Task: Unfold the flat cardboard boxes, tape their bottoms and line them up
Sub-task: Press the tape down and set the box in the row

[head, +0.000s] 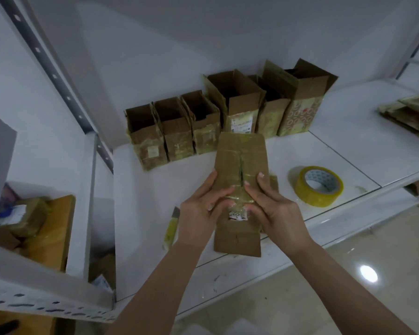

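White shelf (300, 151) has six finished boxes (228, 114) lined up at the back, and I've got both hands (196, 211) (273, 211) gripping the box (242, 165) bottom-up, flaps pressed shut, so yellow tape roll (316, 186) next, I guess.

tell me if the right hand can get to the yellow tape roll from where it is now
Probably yes. The yellow tape roll lies on the white shelf just right of the right hand, with nothing between them. But that hand now grips the flat brown cardboard box and must let go first.
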A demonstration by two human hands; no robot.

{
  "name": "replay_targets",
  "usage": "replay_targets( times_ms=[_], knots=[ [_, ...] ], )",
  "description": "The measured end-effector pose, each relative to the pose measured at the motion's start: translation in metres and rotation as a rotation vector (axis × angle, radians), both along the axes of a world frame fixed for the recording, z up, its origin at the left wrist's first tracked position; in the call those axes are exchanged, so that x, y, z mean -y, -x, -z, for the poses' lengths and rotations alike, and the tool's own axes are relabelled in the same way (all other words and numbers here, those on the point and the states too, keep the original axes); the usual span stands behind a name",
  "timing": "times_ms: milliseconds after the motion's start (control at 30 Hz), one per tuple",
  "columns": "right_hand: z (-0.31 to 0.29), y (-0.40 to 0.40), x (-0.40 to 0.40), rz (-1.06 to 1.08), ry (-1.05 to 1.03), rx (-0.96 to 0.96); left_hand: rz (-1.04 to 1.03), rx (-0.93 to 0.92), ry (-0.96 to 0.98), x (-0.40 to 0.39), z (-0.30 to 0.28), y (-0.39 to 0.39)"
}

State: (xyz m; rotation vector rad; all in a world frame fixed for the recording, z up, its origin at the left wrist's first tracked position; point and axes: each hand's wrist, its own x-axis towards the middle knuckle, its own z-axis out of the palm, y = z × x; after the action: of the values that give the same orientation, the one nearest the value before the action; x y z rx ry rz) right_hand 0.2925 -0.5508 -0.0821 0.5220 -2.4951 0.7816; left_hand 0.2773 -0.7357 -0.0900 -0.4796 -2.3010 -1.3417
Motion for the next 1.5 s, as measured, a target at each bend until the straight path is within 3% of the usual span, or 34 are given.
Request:
replay_targets(
  times_ms=[133, 300, 433, 567, 733, 933, 1167, 1333, 1500],
  knots=[
    [-0.001, -0.003, -0.008, -0.046, 0.080, 0.104, 0.141, 0.066, -0.057, 0.008, 0.005, -0.003],
    [0.000, -0.001, 0.000, 0.021, 0.081, 0.090, 0.003, 0.077, -0.095, -0.003, 0.005, -0.006],
    [-0.001, 0.000, -0.001, 0.019, 0.161, 0.133, 0.010, 0.131, -0.102, -0.003, 0.000, -0.007],
    [-0.025, -0.001, -0.012, 0.010, 0.343, 0.199, 0.190, 0.236, -0.245, 0.003, -0.030, -0.009],
    [-0.078, -0.015, -0.033, -0.099, 0.576, 0.317, 0.146, 0.204, -0.278, 0.005, -0.077, -0.015],
    [-0.102, -0.035, -0.030, -0.147, 0.647, 0.349, 0.250, 0.154, -0.121, -0.023, -0.095, -0.030],
    [-0.109, -0.039, -0.027, -0.099, 0.594, 0.340, 0.095, 0.084, -0.024, -0.031, -0.099, -0.031],
    [-0.112, -0.040, -0.031, -0.125, 0.603, 0.319, 0.224, 0.186, -0.058, -0.026, -0.103, -0.033],
    [-0.109, -0.040, -0.024, -0.090, 0.549, 0.271, 0.087, 0.092, -0.070, -0.030, -0.103, -0.033]
  ],
)
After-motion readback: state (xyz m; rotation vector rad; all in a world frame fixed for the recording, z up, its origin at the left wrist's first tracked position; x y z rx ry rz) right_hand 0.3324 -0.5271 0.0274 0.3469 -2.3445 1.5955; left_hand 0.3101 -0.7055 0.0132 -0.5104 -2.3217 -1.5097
